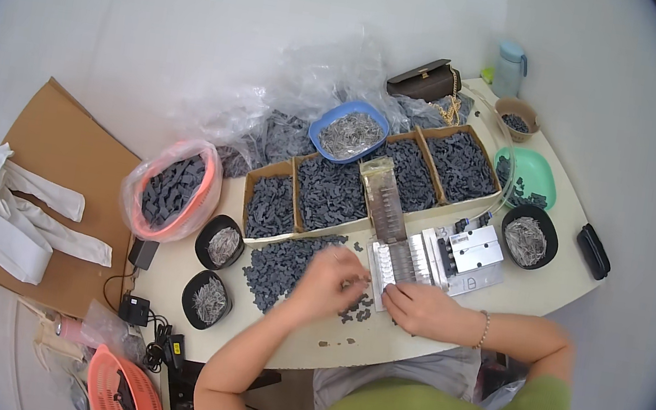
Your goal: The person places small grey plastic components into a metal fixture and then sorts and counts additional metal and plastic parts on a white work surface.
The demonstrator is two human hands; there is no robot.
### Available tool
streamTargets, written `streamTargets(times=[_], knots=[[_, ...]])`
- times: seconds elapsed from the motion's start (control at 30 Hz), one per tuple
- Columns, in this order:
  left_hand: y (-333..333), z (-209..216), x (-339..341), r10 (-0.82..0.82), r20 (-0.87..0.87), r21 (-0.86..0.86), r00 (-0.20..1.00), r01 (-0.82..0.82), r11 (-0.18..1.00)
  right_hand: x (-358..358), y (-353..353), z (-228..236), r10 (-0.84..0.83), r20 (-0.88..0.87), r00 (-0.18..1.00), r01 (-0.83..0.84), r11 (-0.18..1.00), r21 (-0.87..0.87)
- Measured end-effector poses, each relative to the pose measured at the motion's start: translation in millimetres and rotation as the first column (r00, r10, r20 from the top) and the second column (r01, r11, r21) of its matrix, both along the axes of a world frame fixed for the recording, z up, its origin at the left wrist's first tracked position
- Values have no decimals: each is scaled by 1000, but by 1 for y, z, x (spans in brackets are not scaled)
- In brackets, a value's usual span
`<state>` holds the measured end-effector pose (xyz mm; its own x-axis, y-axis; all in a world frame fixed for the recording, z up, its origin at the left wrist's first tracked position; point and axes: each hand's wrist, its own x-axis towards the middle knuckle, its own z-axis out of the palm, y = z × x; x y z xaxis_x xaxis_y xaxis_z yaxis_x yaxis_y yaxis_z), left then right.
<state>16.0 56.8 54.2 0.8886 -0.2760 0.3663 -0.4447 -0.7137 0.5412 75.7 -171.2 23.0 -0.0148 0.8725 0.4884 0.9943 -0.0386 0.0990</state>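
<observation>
In front of me on the white table lies a metal jig [425,258] with a row of slots, and a strip of dark grey parts [402,260] runs across it. My left hand [326,284] is beside the jig's left edge, fingers curled into a pinch; what they hold is too small to make out. At the jig's near edge, my right hand [424,309] has its thumb and fingers pressed together on the end of the dark strip. Its fingertips partly hide what they grip. A pile of small dark grey plastic pieces [274,269] spreads left of my left hand.
Cardboard boxes [291,200] of grey pieces stand behind the jig. A blue tray [312,132] and black bowls [187,303] hold metal pins. A green bowl [548,177] and another black bowl [551,247] stand right. A pink basket [210,196] is left; cables [157,341] hang at the table's left edge.
</observation>
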Motion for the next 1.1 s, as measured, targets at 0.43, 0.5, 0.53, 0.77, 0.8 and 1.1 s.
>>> streamTargets(times=[0.43,0.5,0.53,0.77,0.8,1.1], knots=[[61,-15,119,475,160,312,866,-500,808,15,-4,14,-3,-379,926,-71,981,-180],[58,-12,122,462,177,244,869,-493,835,41,-6,25,-92,-494,865,-26,974,-227],[63,-12,122,455,188,197,871,-487,851,57,-6,33,-141,-490,860,30,973,-228],[9,-4,67,242,203,-108,949,-224,969,162,44,23,-463,-131,877,471,882,30],[-5,-6,52,206,209,-49,956,-200,979,168,56,17,-485,-79,871,486,874,0],[-50,-40,-17,-32,270,334,962,-62,941,160,53,21,-464,-145,874,469,883,-3]])
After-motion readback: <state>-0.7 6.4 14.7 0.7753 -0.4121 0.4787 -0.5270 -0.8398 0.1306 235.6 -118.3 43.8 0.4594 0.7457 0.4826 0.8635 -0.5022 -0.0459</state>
